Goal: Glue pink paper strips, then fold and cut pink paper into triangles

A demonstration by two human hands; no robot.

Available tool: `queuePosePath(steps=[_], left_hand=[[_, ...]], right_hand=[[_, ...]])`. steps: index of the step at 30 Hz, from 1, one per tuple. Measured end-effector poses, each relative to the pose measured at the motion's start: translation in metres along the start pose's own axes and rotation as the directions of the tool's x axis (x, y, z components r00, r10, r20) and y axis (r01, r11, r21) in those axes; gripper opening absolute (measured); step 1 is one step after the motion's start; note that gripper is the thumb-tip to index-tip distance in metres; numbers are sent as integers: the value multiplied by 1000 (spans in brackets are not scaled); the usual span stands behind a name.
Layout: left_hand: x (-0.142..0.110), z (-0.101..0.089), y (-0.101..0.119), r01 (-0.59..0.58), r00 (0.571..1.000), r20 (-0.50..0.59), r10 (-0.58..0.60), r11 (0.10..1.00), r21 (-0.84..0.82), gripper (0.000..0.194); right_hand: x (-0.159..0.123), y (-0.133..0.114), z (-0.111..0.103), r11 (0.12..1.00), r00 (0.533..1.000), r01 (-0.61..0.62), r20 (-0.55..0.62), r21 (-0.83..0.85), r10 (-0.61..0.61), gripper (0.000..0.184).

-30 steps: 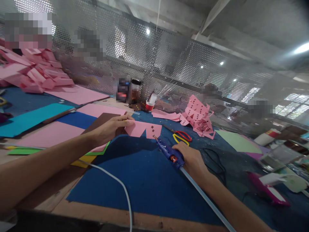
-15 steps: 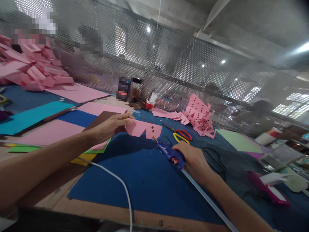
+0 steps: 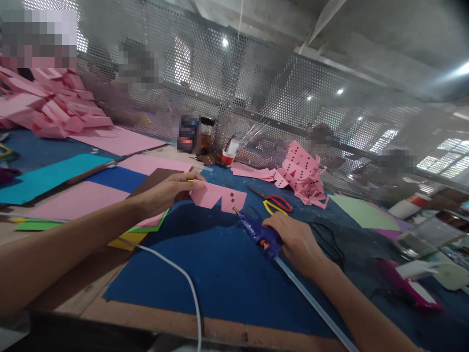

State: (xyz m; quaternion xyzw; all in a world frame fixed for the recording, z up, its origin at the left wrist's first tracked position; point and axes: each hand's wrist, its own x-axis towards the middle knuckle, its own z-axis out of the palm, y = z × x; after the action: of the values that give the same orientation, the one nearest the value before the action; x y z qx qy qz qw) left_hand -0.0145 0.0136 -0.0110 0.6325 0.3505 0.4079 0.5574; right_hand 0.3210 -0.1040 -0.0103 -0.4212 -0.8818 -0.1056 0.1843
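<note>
Blue tabletop (image 3: pixel 205 278), dark stick (image 3: pixel 229 143) in cup (image 3: pixel 227 159) beyond pink card (image 3: pixel 205 194)

A wooden table (image 3: pixel 146 317), its bare edge in front, wears a blue covering (image 3: pixel 190 283) — and on that blue rest red-and-yellow-handled scissors (image 3: pixel 266 197), a heap of dotted pink cutouts (image 3: pixel 301 172), a magenta tool (image 3: pixel 403 283) and, farther back, a red-and-white cup (image 3: pixel 227 159).

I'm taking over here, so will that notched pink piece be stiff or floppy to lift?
The pink piece looks thin, so probably light. It seems fairly stiff, spanning nearly flat from the left hand. It may bend where it's notched.
</note>
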Motion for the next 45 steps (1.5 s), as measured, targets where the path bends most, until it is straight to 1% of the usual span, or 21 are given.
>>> queuePosePath(steps=[5,14,19,26,32,38,42,45], left_hand=[[0,0,0,0,1000,7,0,1000,16,19],[1,-2,-1,-5,1000,10,4,999,45,23],[0,-1,0,-2,1000,27,1,999,48,20],[-1,-1,0,-4,999,34,3,999,42,18],[-1,0,2,-2,1000,30,1,999,32,21],[1,-1,0,3,1000,28,-3,1000,22,22],[2,-3,-1,8,999,33,-9,1000,16,21],[2,-3,-1,12,999,43,-13,1000,10,21]], right_hand=[[0,1,-1,999,999,39,-17,2,-39,23],[0,0,-2,999,999,40,12,-23,-40,29],[1,-1,-3,997,999,49,-8,-55,-49,34],[2,-1,-4,995,998,62,-4,-73,-62,32],[2,-1,-3,987,994,98,-45,-126,-104,29],[3,-1,-2,978,988,134,-56,-157,-145,19],[7,-1,-9,961,979,185,-46,-205,-199,24],[10,-3,-18,942,968,222,-61,-253,-244,30]])
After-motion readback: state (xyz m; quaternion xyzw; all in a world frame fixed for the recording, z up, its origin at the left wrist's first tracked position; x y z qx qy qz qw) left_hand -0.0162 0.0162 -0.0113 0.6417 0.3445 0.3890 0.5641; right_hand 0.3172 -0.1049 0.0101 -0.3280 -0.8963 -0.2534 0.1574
